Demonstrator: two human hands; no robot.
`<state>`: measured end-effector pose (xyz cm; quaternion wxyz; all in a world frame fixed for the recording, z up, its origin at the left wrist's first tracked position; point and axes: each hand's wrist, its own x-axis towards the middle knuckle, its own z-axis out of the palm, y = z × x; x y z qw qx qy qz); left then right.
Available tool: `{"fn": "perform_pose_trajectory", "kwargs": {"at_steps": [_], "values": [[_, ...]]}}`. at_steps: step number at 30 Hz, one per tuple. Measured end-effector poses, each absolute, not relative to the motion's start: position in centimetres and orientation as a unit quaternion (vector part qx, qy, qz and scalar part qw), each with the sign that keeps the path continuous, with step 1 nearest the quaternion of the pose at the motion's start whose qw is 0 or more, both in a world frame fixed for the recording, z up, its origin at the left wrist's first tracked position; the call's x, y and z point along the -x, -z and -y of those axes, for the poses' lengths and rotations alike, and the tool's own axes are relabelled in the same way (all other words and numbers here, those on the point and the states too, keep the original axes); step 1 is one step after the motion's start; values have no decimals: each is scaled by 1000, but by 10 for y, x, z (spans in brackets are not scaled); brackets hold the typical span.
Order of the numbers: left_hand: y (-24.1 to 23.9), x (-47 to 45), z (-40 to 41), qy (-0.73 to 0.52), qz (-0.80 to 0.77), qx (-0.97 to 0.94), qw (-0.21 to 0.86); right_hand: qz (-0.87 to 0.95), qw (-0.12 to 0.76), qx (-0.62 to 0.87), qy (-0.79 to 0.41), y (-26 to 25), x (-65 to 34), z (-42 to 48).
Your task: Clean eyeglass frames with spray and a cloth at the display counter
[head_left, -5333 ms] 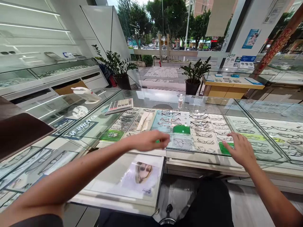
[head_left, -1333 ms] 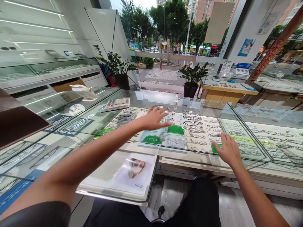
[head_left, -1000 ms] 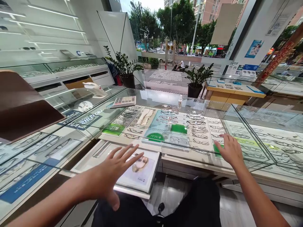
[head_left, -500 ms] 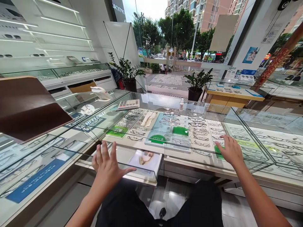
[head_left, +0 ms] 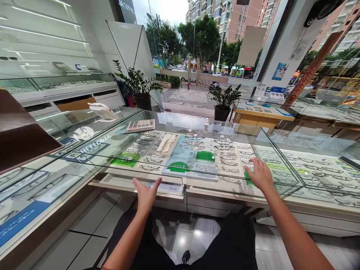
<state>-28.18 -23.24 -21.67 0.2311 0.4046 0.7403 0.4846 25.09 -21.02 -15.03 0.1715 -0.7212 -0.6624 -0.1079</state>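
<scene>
My left hand is open, fingers spread, pressed against the front edge of a white drawer under the glass display counter. The drawer sticks out only a little, and a printed card shows at its right end. My right hand lies flat and open on the counter's glass top near its front edge. Under the glass are rows of eyeglass frames, green sign cards and a round green label.
A calculator and a small bottle stand on the glass at the back. A white device sits at the left, beside a brown board. Potted plants stand behind. Dark tiled floor lies below.
My left hand left the glass top, came down to the pulled-out drawer and pushed it in until almost closed. My right hand stayed flat on the glass.
</scene>
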Motion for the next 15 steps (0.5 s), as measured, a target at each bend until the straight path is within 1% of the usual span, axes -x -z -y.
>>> {"fn": "perform_pose_trajectory", "kwargs": {"at_steps": [5,11,15], "values": [[218,278,220,-517,-729,-390,225,661,177,722,105,150,-249,210],[234,275,202,-506,-741,-390,207,658,182,724,97,148,-246,211],[231,274,192,-506,-745,-381,209,659,189,721,97,146,-243,212]]}}
